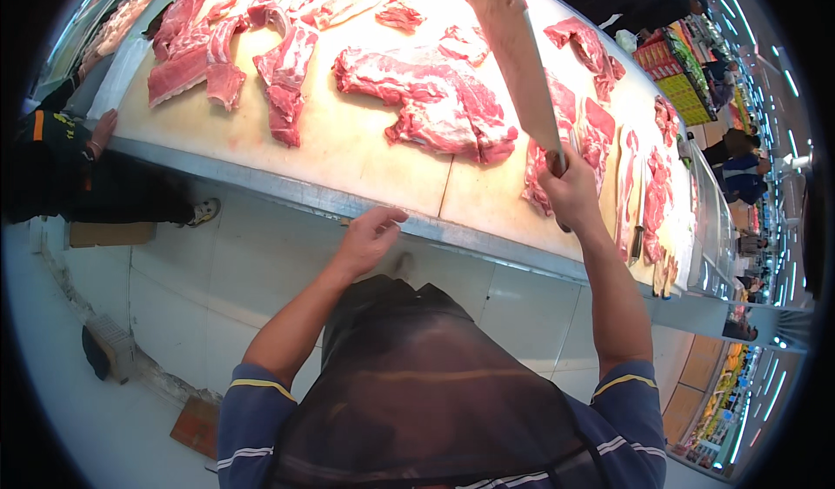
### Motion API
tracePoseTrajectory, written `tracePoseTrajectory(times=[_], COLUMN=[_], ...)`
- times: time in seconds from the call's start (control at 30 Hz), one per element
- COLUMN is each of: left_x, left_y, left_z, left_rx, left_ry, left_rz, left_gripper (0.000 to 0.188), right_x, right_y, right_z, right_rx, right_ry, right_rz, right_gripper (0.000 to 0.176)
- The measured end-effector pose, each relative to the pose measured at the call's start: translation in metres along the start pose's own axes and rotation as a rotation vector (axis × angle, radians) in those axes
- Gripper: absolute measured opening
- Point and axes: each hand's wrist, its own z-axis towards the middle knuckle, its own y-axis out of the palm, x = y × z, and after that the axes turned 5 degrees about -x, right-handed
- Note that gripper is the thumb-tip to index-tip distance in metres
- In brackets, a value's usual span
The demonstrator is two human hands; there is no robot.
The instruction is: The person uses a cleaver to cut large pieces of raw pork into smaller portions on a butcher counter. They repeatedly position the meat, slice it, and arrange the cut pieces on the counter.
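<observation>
My right hand [572, 188] grips the handle of a large, wide-bladed cleaver [518, 65], its blade raised over the counter and pointing away from me. My left hand [370, 238] is at the counter's near edge with fingers loosely curled and nothing in it. A large slab of raw meat [430, 101] lies on the pale cutting surface [404, 182], left of the cleaver. Ribbed meat strips [284, 91] lie farther left. More cuts [595, 137] lie behind and beside my right hand, partly hidden by it and the blade.
A metal edge [313, 195] runs along the counter's front. At left, a co-worker's hand [104, 130] rests on the counter's corner. A black-handled knife [637, 241] and a glove [664, 272] lie at the right end. Cardboard [111, 233] and a crate [109, 342] are on the floor.
</observation>
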Motion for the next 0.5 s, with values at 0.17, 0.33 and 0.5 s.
tracePoseTrajectory(times=[0.17,0.33,0.5], left_x=[-0.001,-0.006,-0.003], left_y=[0.017,0.026,0.041], left_z=[0.009,0.008,0.036], left_rx=[0.050,0.090,0.066], left_ry=[-0.031,-0.113,-0.061], left_rz=[0.076,0.069,0.106], left_gripper=[0.023,0.023,0.025], right_x=[0.029,0.108,0.145], right_y=[0.028,0.071,0.063], right_z=[0.003,-0.029,-0.042], right_rx=[0.035,-0.255,-0.438], right_ry=[-0.074,0.287,0.345], right_rz=[0.124,0.073,0.028], right_gripper=[0.015,0.018,0.021])
